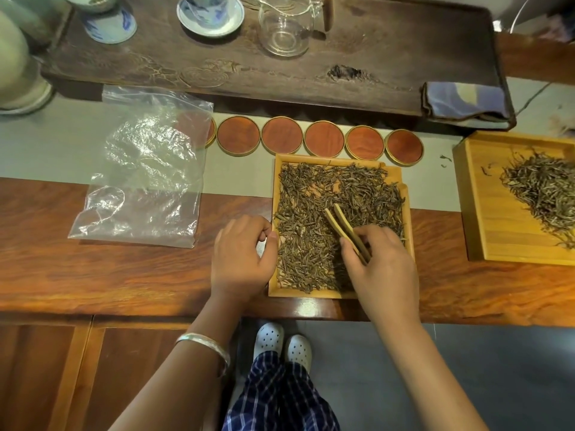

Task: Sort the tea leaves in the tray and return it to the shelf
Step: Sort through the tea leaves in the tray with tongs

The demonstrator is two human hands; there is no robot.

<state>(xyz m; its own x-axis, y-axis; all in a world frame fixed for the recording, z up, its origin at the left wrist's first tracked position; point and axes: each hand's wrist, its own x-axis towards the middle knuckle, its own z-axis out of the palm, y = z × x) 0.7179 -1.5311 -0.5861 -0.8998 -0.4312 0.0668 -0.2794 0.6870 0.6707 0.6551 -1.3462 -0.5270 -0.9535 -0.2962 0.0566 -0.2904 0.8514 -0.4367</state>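
Pale matt wooden tray (273, 244), glossy reddish wood table (124, 275), crinkled clear plastic bag (146, 175) (shiny), glass pitcher (284, 29)

I count two square bamboo trays of tea leaves (342, 294) (466, 197), six round red-brown wooden coasters (282, 135), one clear plastic bag (146, 169), one glass pitcher (284, 24), one pair of bamboo tongs (343, 227).

Second tray (473, 213): cut off at the right edge.
Tray (311, 294) near-right corner: apparently hidden under the right hand (384, 269).
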